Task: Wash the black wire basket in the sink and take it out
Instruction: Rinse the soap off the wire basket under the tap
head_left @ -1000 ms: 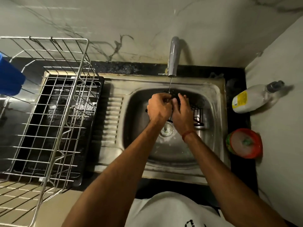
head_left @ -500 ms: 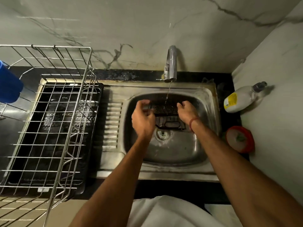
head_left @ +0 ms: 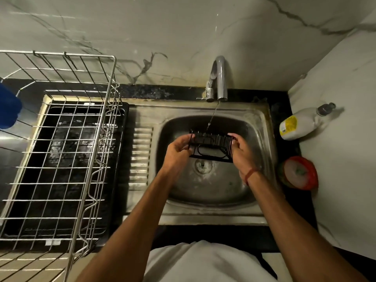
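Note:
A small black wire basket [head_left: 211,146] hangs over the bowl of the steel sink [head_left: 258,127], above the drain. My left hand [head_left: 178,150] grips its left end and my right hand [head_left: 242,151] grips its right end. A thin stream of water falls from the tap [head_left: 219,78] onto the basket's back rim. The basket's open side faces up and towards me.
A large steel dish rack [head_left: 67,151] over a black tray stands on the left, with a blue object [head_left: 8,108] at the far left edge. On the right counter lie a white bottle [head_left: 301,124] and a red-rimmed round tub [head_left: 299,173]. A marble wall stands behind.
My hands were close together rubbing the basket under the tap. They have since spread apart to its two ends and hold it out level under the stream.

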